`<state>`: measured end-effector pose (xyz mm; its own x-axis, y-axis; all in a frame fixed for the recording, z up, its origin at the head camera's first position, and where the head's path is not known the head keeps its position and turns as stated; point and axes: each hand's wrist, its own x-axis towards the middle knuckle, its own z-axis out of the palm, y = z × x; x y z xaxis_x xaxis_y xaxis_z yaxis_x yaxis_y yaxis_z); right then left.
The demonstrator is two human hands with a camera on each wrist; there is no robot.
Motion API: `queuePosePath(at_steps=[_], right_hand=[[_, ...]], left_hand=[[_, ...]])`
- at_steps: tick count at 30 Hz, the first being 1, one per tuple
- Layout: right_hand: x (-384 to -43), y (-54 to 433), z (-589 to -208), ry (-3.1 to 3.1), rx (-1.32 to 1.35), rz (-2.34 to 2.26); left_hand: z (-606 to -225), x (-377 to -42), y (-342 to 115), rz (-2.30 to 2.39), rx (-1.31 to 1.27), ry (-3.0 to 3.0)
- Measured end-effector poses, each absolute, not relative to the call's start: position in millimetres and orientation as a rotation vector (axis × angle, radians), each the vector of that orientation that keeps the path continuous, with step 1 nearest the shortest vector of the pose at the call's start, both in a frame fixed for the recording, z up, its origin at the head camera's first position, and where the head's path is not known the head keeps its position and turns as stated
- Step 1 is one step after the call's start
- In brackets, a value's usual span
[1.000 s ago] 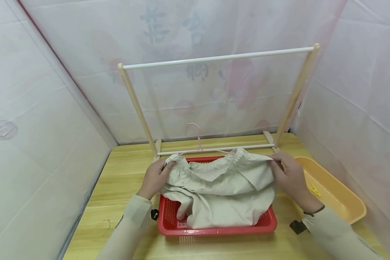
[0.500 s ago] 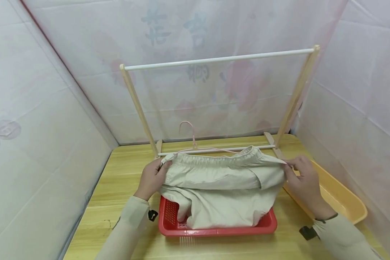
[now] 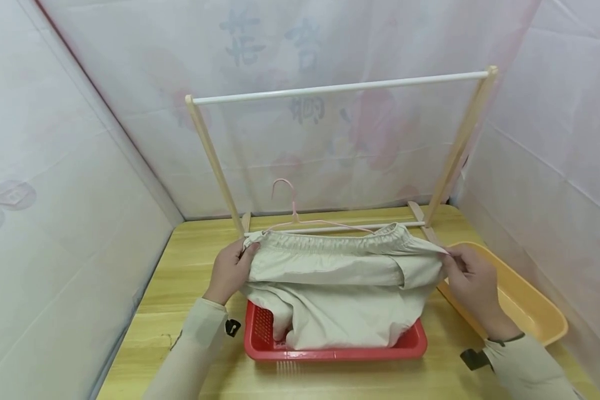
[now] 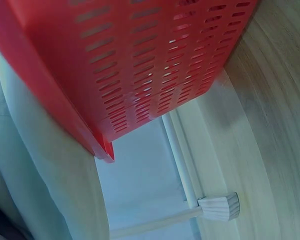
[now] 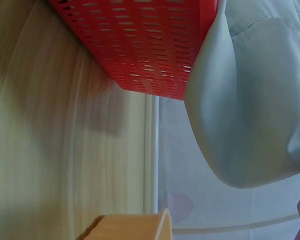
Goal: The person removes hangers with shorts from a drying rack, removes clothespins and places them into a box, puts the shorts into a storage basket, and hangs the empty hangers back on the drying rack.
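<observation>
Pale beige pants with a gathered elastic waistband (image 3: 330, 283) are spread between both hands, their lower part lying in a red perforated basket (image 3: 330, 354). My left hand (image 3: 230, 271) pinches the waistband's left end, thumb on the front. At the other end, my right hand (image 3: 475, 283) pinches the cloth and pulls it to a taut point. A thin pink clothes hanger (image 3: 295, 218) stands up behind the waistband, its hook above and the ends of its arms hidden by the cloth. In the right wrist view, the pants (image 5: 255, 110) drape past the basket (image 5: 150, 50).
Behind the basket stands a rack with a white top rod (image 3: 340, 88) and wooden legs. An orange-yellow tray (image 3: 530, 303) sits at the right on the wooden table (image 3: 180, 289). Patterned white cloth walls (image 3: 105, 166) enclose the back and sides.
My right hand has moved right, drawing the waistband wider and straighter. The hanger has shifted left and slightly up. The waistband's front edge has risen, covering the opening.
</observation>
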<state>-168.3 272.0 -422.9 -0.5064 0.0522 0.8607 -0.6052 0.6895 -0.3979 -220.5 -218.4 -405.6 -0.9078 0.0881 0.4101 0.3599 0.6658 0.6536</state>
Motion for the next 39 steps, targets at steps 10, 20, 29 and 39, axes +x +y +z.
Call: queuePosePath(at_steps=[10, 20, 29, 39], right_hand=[[-165.5, 282.3, -427.6, -2.014, 0.404, 0.874], [-167.1, 285.7, -438.3, -1.993, 0.370, 0.865], [-156.9, 284.4, -444.4, -2.094, 0.320, 0.886], [-159.6, 255.4, -451.9, -2.131, 0.327, 1.062]], left_hand=[[-403.8, -222.5, -218.2, -1.124, -0.296, -2.484], [-402.2, -223.4, -216.3, -1.078, -0.271, -2.487], [-400.8, -221.8, -214.9, -1.044, -0.267, -2.516], [-403.9, -224.0, -212.5, -1.051, -0.364, -2.555]])
